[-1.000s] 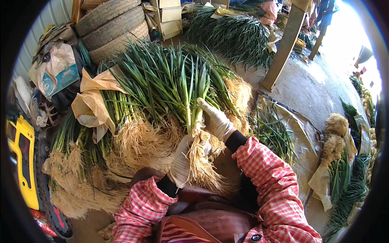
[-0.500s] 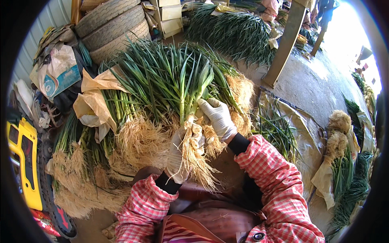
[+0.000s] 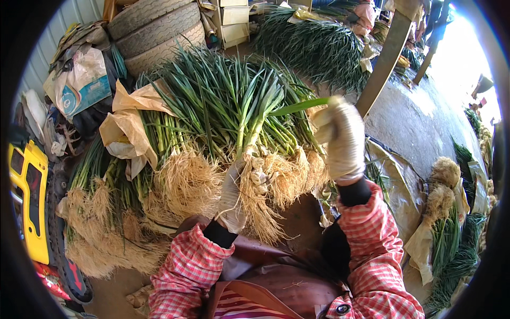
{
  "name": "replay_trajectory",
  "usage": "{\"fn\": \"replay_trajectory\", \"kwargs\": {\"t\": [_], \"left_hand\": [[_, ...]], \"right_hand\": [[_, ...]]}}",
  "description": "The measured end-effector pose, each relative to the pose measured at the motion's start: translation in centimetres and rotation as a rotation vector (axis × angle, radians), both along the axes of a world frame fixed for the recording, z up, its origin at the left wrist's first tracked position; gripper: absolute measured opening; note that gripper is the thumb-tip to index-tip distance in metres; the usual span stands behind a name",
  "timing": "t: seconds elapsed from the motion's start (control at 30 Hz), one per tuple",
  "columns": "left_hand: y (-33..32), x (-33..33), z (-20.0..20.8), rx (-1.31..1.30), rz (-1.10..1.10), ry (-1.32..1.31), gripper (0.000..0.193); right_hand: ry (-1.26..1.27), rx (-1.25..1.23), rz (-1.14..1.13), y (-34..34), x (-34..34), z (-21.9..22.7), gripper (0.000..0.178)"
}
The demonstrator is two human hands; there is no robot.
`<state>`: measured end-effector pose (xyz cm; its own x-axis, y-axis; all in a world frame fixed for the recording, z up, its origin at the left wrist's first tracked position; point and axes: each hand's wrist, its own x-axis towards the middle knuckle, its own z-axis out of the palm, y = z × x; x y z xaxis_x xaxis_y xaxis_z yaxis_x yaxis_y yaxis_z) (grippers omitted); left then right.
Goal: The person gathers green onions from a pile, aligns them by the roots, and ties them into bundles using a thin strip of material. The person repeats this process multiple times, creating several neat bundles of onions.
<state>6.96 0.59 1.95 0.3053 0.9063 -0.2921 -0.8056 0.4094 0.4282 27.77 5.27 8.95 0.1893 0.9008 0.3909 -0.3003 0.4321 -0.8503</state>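
Observation:
My left hand (image 3: 234,194), in a pale work glove, grips a small bunch of green onions (image 3: 255,127) just above its straw-coloured roots (image 3: 260,207), stalks pointing away from me. My right hand (image 3: 342,138), also gloved, is raised to the right of the bunch and pinches a single green leaf (image 3: 297,106) that stretches sideways from the bunch. Both sleeves are red and white plaid. Directly behind the held bunch lies a big heap of green onions (image 3: 202,101) with the roots facing me.
Crumpled tan paper (image 3: 130,125) lies on the heap's left side. Stacked tyres (image 3: 159,26) and bags stand at the back left, a yellow case (image 3: 26,202) at far left. More onion piles (image 3: 313,45) lie at the back and bundles (image 3: 443,223) at right on concrete.
My right hand has left the bunch's base and risen up and to the right, pulling a green leaf away from the bunch. My left hand keeps its hold near the roots.

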Motion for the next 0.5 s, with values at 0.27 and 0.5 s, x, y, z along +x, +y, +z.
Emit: {"fn": "replay_trajectory", "kwargs": {"t": [0.27,0.5], "left_hand": [[1.3,0.5,-3.5,0.160,-0.026,-0.160,0.022],[0.8,0.6,-3.2,0.115,-0.043,-0.054,0.023]], "right_hand": [[0.111,0.567,-0.423,-5.5,12.2,6.4,0.025],[-0.058,0.217,-0.841,-1.5,12.9,1.5,0.027]]}}
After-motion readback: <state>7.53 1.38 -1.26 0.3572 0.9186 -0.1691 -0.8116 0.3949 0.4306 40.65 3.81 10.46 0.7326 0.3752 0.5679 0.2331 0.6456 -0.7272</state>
